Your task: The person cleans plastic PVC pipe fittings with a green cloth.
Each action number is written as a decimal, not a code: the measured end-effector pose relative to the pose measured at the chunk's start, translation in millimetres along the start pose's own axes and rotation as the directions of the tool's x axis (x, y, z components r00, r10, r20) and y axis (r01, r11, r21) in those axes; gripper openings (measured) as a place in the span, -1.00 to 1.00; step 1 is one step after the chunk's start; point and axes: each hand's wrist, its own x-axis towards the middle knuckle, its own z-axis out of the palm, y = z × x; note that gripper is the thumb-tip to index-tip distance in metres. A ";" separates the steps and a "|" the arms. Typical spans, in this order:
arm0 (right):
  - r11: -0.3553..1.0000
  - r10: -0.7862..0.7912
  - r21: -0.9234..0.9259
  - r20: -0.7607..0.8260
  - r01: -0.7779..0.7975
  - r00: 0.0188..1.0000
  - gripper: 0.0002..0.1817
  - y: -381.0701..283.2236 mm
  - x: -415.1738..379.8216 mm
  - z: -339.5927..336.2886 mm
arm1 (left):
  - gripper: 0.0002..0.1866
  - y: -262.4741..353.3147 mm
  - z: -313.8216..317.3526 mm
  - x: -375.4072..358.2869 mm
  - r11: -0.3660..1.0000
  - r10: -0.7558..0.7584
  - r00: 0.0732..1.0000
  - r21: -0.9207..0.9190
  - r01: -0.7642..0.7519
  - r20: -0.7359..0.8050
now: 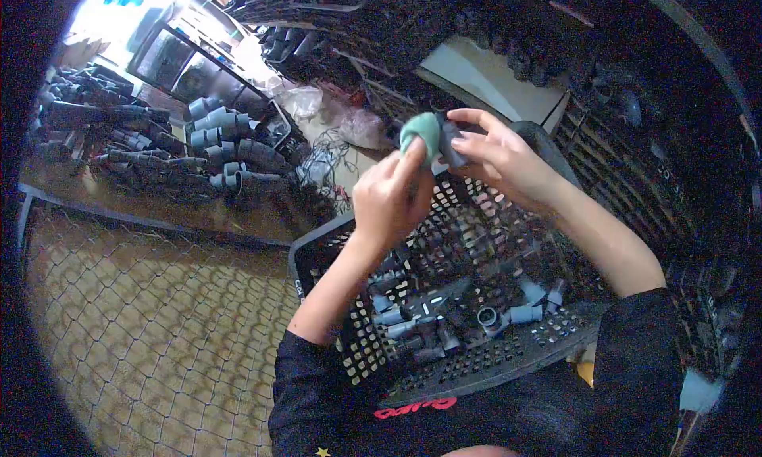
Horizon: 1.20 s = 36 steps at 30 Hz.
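Note:
Above a black perforated basket [349,362], both hands are raised close together. My left hand [389,191] is closed on a green cloth [421,132], which is bunched over its fingertips. A grey plastic fitting [452,147] is between the cloth and my right hand [500,155], whose fingers curl round its right side. The cloth and the left fingers hide part of the fitting. Down in the basket lie several grey pipe fittings [525,314], one with its round opening facing up.
Wire mesh [159,314] spans the lower left. Stacked grey fittings [222,132] and dark pipe pieces [111,116] lie at the upper left. Clear plastic bags [357,128] sit behind the hands, and dark racks [627,171] stand at the right.

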 end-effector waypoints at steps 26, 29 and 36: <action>0.824 -0.364 -0.473 -0.023 0.311 0.931 -0.57 17.0 -0.2 12.8 | -0.45 -10.9 14.7 -12.3 0.997 0.072 0.996 -0.036 -0.074 -0.043; 0.984 -0.134 -0.137 -0.106 0.119 0.985 -0.66 10.6 0.2 10.6 | -0.46 -7.9 10.8 -13.1 0.994 0.079 0.996 0.077 -0.082 0.039; 0.997 0.014 0.081 -0.093 -0.006 0.996 -0.60 9.4 0.5 15.3 | -0.51 -15.5 11.8 -8.7 0.996 0.082 0.995 0.027 -0.081 -0.048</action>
